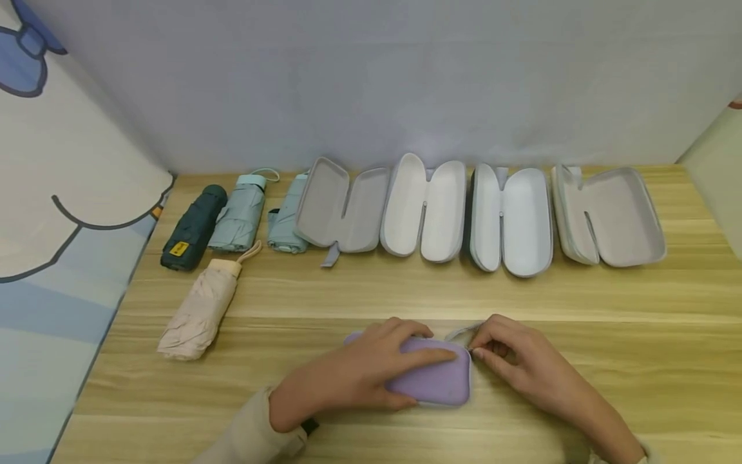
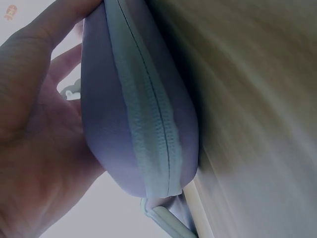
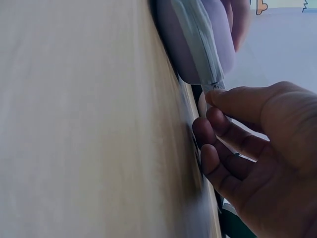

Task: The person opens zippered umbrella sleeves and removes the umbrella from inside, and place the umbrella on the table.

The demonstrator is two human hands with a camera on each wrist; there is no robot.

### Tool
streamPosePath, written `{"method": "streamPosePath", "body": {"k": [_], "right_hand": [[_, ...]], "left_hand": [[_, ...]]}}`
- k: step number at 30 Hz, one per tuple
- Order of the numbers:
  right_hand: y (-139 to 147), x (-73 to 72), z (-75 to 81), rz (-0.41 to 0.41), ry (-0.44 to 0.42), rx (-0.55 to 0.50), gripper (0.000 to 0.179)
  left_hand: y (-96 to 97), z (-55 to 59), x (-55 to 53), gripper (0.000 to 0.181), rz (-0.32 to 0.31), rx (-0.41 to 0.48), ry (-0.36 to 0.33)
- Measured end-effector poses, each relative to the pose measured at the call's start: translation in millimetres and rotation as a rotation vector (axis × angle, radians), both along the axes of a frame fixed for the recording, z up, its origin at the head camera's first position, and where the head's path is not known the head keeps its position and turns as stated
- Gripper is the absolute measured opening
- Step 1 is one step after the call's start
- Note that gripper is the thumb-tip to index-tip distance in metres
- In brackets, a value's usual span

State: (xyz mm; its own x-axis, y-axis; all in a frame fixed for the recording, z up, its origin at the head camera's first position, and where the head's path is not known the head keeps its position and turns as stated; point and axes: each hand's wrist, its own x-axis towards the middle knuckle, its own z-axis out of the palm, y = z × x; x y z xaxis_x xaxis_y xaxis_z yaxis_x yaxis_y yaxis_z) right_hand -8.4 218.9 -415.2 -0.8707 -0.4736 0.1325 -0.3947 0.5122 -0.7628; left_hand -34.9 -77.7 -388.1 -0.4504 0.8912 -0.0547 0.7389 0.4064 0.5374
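A closed purple zippered case [image 1: 440,380] lies on the wooden table near its front. My left hand [image 1: 371,361] holds it from above, fingers spread over the lid and thumb along the near side. In the left wrist view, a pale zipper band [image 2: 148,109] runs along the case's side. At the case's far right corner my right hand [image 1: 522,354] pinches the zipper pull between thumb and forefinger. The pull is mostly hidden by the fingertips [image 3: 215,96] in the right wrist view. A grey strap [image 1: 462,331] loops out beside that corner.
Along the back stand several open cases: a grey one [image 1: 362,219], a white-lined pair [image 1: 443,219] [image 1: 526,219] and a beige one [image 1: 628,219]. Folded umbrellas lie at left: dark green [image 1: 194,225], two light teal [image 1: 240,216] [image 1: 285,225], and beige [image 1: 199,312]. A wall [image 1: 406,84] rises behind.
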Motion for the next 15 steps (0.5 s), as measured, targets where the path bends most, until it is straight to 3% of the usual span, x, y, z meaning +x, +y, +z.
{"method": "streamPosePath", "body": {"k": [15], "right_hand": [[1.5,-0.4,0.4,0.032,0.053,-0.028,0.028]], "left_hand": [[-3.5,-6.5,-13.1,0.078,0.083,0.054,0.064]]}}
